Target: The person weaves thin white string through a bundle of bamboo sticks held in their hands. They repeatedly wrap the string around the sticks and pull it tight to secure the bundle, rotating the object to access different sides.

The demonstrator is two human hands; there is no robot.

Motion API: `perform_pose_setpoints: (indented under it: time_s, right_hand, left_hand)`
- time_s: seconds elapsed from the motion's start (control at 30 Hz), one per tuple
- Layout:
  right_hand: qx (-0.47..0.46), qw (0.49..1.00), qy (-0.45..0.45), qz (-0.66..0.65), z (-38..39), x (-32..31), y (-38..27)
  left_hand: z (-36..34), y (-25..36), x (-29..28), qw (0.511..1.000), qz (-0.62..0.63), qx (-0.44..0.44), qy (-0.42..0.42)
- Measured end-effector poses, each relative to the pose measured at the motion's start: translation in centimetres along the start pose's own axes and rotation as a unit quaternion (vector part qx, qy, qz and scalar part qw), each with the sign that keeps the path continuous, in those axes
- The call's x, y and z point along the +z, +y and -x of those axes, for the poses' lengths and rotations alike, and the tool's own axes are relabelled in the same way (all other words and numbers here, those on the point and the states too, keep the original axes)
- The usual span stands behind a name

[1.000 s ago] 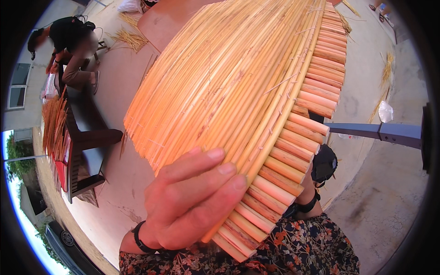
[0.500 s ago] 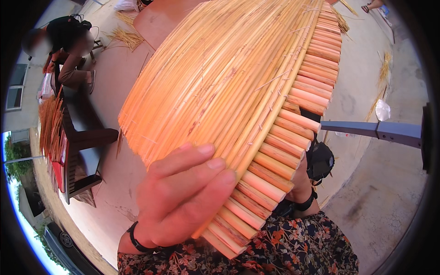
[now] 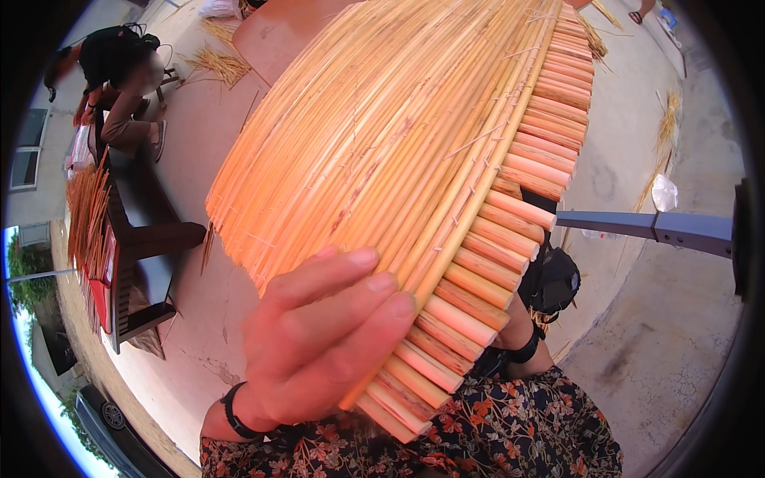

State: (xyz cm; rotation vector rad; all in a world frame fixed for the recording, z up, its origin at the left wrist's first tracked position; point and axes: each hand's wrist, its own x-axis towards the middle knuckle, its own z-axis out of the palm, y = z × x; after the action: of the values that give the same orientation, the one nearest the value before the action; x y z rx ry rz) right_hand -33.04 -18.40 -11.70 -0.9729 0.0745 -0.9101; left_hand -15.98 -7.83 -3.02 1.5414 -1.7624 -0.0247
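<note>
A large panel of straw-coloured reed stalks fills the middle of the view, tilted in front of me. Long thin stalks lie side by side, sewn with small thread stitches. Along its right edge sticks out a row of thicker cut stalk ends. My left hand holds the near lower edge, fingers pressed together over the long stalks and thumb hidden. Behind the panel's right side goes my right hand; only its forearm and black wristband show, and its fingers are out of sight.
A dark wooden bench on the left carries a bundle of reddish-brown sticks. Beyond it a person sits bent over. Loose straw lies on the floor. A grey metal bar juts in from the right, near a black bag.
My left hand has shifted slightly to the right on the panel, and the panel's lower corner has risen a little. The seated person's head has moved.
</note>
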Motion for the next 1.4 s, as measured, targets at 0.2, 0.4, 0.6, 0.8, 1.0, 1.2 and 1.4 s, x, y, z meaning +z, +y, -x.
perform_pose_setpoints:
  time_s: [0.2,0.4,0.6,0.8,1.0,1.2,1.4]
  right_hand:
    - [0.006,1.0,0.001,-0.006,0.1,0.0,0.1]
    - [0.013,1.0,0.001,-0.009,-0.2,-0.2,0.2]
    - [0.034,0.999,0.0,-0.017,-0.2,-0.6,0.2]
    - [0.101,0.994,0.005,-0.03,-0.9,-0.9,0.3]
    - [0.045,0.991,0.002,0.126,-0.7,-0.2,1.1]
    - [0.07,0.991,-0.002,0.114,-0.4,0.0,1.2]
    - [0.123,0.98,0.013,-0.153,0.6,-0.4,2.4]
  left_hand:
    - [-0.2,0.1,0.2,1.0,-0.003,0.0,0.005]
    - [-0.4,-0.2,0.3,1.0,-0.018,0.014,0.004]
    - [-0.5,-0.3,0.8,1.0,-0.023,0.017,0.004]
    - [-0.5,-0.7,0.7,1.0,-0.018,0.001,0.003]
    - [0.3,-1.2,1.3,0.999,-0.012,0.029,-0.004]
    - [1.1,-1.4,1.3,0.999,-0.025,0.047,-0.004]
    - [2.2,-1.5,1.5,0.998,-0.02,0.053,-0.009]
